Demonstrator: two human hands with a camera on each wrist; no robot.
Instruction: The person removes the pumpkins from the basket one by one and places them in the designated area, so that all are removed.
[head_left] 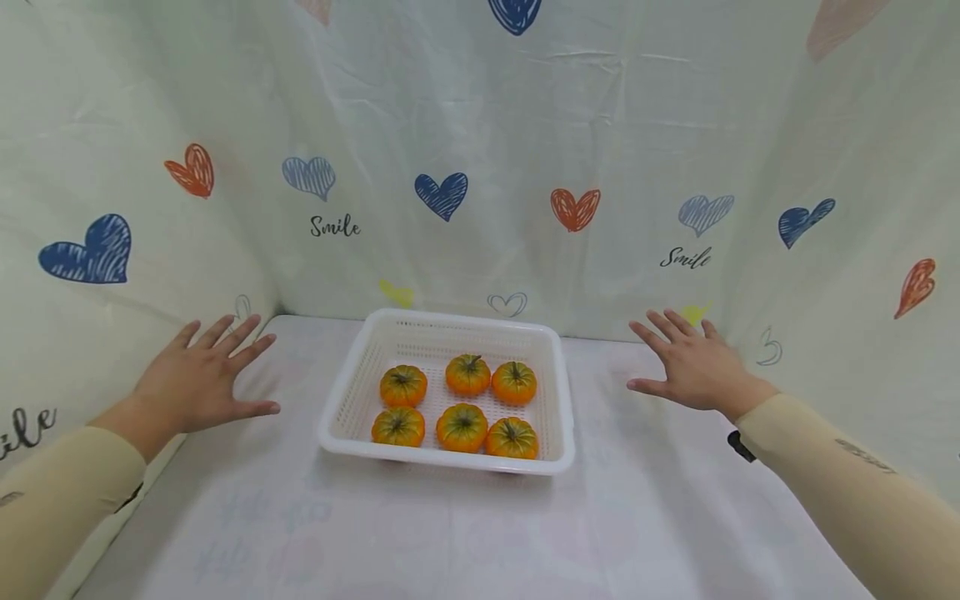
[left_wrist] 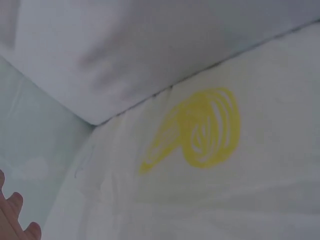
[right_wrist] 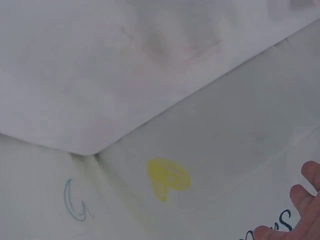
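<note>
A white plastic basket [head_left: 450, 454] with perforated walls stands on the table in the head view. Several small orange pumpkins [head_left: 462, 427] with greenish tops lie inside it in two rough rows. To the basket's left, my left hand [head_left: 198, 379] is held with fingers spread, touching nothing that I can see. On the other side, my right hand [head_left: 690, 367] also has its fingers spread and holds nothing. Only some left fingers [left_wrist: 14, 205] show at the edge of the left wrist view, and a few right fingers [right_wrist: 305, 200] in the right wrist view.
The white table [head_left: 420, 533] has a cloth wall [head_left: 495, 250] printed with hearts and "Smile" along its back. Similar cloth hangs at the left and right sides. A dark object [head_left: 741, 446] shows at the right wrist.
</note>
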